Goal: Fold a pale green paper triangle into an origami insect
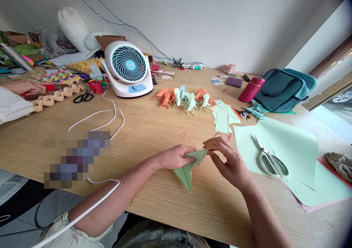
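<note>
My left hand (pixel 178 156) grips a piece of folded light-green paper (pixel 186 173), thumb on top and fingers underneath. One point of the paper hangs down toward the table's front edge, and another reaches right. At that right tip, my right hand (pixel 227 160) has its thumb and fingertips closed around the corner. Farther back stand several folded paper figures, some orange (pixel 165 97) and some pale green (pixel 191 102). Beside them lie loose green paper pieces (pixel 224 118). White-handled scissors (pixel 272 163) rest on large green sheets (pixel 297 141) to the right of my right hand.
A white fan (pixel 129 66) stands at the back left, its white cable (pixel 110 121) curling across the table. Another person's hand (pixel 24 88) is at the far left near black scissors (pixel 83 96). A pink bottle (pixel 251 88) and teal bag (pixel 283 90) stand back right.
</note>
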Demonstrator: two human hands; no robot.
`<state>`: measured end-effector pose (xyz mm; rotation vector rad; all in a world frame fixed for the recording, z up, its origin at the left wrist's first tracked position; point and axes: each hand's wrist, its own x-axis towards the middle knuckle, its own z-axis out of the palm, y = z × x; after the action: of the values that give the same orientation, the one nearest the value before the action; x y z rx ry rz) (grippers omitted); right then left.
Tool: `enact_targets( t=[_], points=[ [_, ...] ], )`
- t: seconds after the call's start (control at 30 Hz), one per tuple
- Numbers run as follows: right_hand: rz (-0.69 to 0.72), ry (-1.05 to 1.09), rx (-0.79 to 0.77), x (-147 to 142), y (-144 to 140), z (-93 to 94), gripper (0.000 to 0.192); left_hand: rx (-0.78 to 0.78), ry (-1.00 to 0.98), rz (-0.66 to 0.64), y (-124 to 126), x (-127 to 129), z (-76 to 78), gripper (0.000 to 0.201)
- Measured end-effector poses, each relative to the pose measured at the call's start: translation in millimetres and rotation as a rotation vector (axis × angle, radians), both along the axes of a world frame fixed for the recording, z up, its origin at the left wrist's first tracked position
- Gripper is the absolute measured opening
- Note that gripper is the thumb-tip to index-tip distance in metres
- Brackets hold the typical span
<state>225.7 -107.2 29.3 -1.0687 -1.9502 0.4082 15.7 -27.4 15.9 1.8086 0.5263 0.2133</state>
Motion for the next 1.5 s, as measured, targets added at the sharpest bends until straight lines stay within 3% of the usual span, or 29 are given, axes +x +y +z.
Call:
enact_targets(
  t=[0.2, 0.5, 0.67, 0.87, 1.17, 1.4, 1.5],
  points=[
    [0.044, -0.031, -0.038, 2, 0, 0.8, 0.018, 0.061, 0.026, -0.006, -3, -1, 3.8, 0.036],
    [0.088, -0.002, -0.071, -2, -1, -1.2, 0.016, 0.172, 0.037, 0.174, -10, 5, -0.7, 0.056],
    [0.119, 0.124, -0.159, -3, -1, -2.6, 0.02, 0.147, -0.019, 0.171, -11, 6, -1.4, 0.055],
    [0.162, 0.303, -0.265, -2, 0, -3.7, 0.019, 0.02, -0.122, 0.075, -10, 4, 4.0, 0.046],
    [0.142, 0.26, -0.239, -1, 0, -3.4, 0.013, 0.027, -0.111, 0.044, -9, 5, 2.7, 0.022],
    [0.155, 0.258, -0.231, -1, 0, -3.7, 0.011, -0.049, -0.163, -0.032, -13, 6, 5.6, 0.035],
    [0.151, 0.27, -0.23, -3, 0, -3.9, 0.01, -0.008, -0.16, -0.027, -15, 6, 5.6, 0.037]
  ],
)
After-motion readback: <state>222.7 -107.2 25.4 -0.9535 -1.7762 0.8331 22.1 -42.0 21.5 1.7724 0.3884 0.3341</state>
